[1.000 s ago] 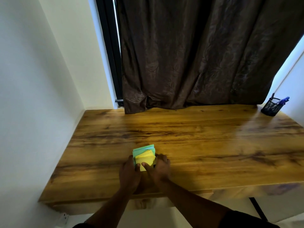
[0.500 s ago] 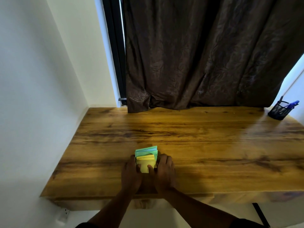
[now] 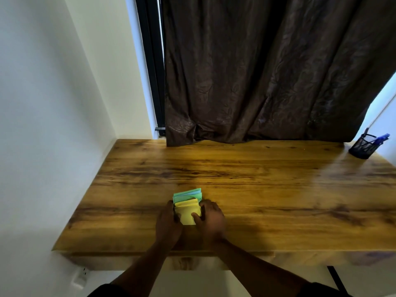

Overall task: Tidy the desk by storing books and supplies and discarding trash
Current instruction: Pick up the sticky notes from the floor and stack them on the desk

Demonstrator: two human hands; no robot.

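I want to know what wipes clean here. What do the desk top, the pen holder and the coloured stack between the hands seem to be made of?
Desk top: wood or wood-look laminate, glossy; streaked grain with window glare.
Pen holder: likely black metal mesh; see-through lattice wall.
Coloured stack: paper, matte; thin yellow, green and blue sheets fanned at the edges.
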